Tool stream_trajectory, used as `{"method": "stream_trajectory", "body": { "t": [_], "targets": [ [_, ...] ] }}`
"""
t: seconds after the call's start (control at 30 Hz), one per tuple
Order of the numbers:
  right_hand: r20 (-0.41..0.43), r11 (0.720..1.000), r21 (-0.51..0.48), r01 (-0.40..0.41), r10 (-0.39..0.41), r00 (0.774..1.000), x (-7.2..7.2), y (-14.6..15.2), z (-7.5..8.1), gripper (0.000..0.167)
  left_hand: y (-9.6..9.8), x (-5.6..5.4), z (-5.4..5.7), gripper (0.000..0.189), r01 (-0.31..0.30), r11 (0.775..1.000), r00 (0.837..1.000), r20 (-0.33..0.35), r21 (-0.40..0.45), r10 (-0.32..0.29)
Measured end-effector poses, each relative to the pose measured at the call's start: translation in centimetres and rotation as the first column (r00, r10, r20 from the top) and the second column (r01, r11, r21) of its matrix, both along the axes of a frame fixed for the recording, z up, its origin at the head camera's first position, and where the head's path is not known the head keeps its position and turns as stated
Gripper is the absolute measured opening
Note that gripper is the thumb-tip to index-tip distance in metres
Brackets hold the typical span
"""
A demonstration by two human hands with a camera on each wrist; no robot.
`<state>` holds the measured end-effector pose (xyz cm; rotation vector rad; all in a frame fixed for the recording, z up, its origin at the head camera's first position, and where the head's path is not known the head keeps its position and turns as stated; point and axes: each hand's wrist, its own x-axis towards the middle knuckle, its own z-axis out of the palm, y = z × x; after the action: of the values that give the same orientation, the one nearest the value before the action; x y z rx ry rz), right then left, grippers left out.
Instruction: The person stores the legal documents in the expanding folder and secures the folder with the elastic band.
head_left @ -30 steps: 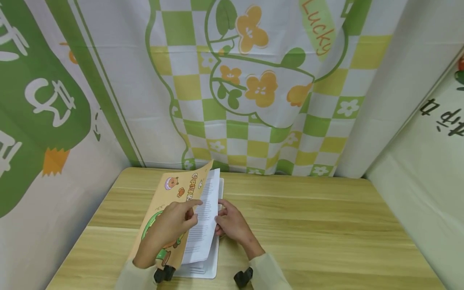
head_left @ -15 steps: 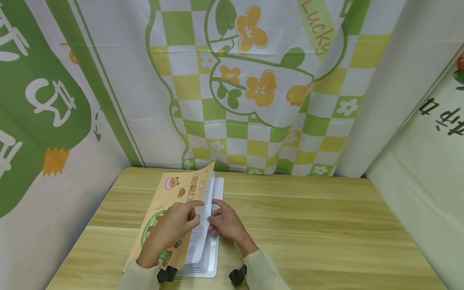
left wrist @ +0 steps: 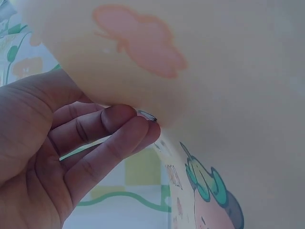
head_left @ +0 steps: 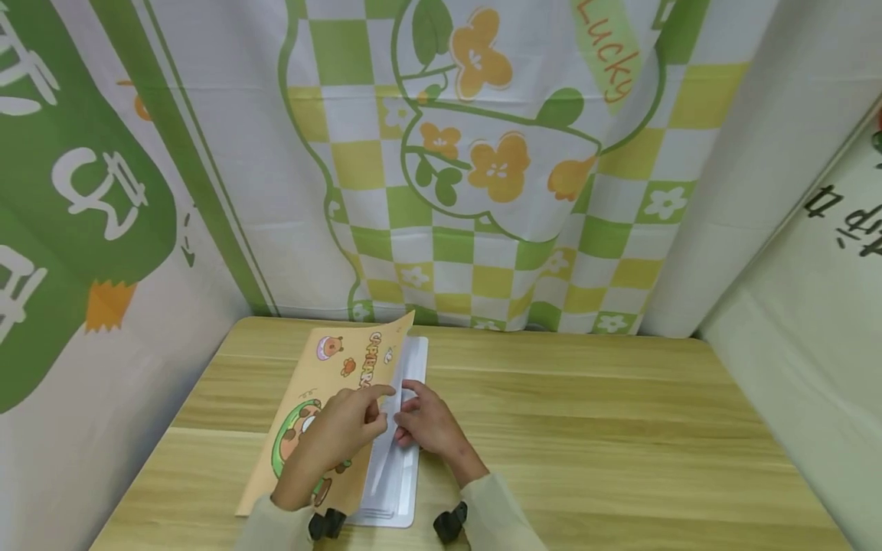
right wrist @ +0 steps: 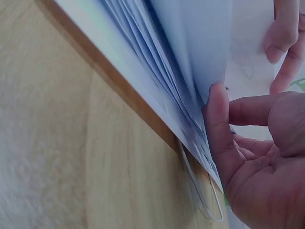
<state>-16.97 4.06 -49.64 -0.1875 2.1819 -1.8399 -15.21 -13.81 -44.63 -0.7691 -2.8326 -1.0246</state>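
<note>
A tan folder with capybara cartoons on its cover lies at the left of the table, its cover lifted along the right side. My left hand pinches the raised edge of that cover; in the left wrist view its fingers are curled at the edge. Under the cover, white paper shows as a narrow strip. My right hand pinches the paper's edge at the folder's right side. The right wrist view shows the thumb against the sheet, beside stacked layers in the folder.
A thin elastic loop hangs from the folder's edge over the wooden table. Printed cloth covers the wall behind the table, and more cloth hangs on both sides.
The right hand and the pinched paper have moved left, toward the cover. Printed text once visible on the paper is now mostly hidden. The cover's raised edge has shifted slightly right with the left hand.
</note>
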Motion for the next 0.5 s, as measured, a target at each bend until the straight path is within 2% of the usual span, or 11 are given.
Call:
{"method": "stream_trajectory", "body": {
  "t": [0.3,0.5],
  "targets": [
    [0.016,1.000,0.018,0.009,-0.010,1.000,-0.1,0.2,-0.4,0.053,1.0,-0.3,-0.9,0.039,0.008,0.998,0.999,-0.035,-0.069,-0.010],
    [0.001,0.999,0.046,0.004,-0.004,1.000,0.0,0.6,-0.6,0.047,1.6,-0.1,-1.4,0.038,-0.009,0.994,0.998,-0.066,-0.107,0.002]
  ]
}}
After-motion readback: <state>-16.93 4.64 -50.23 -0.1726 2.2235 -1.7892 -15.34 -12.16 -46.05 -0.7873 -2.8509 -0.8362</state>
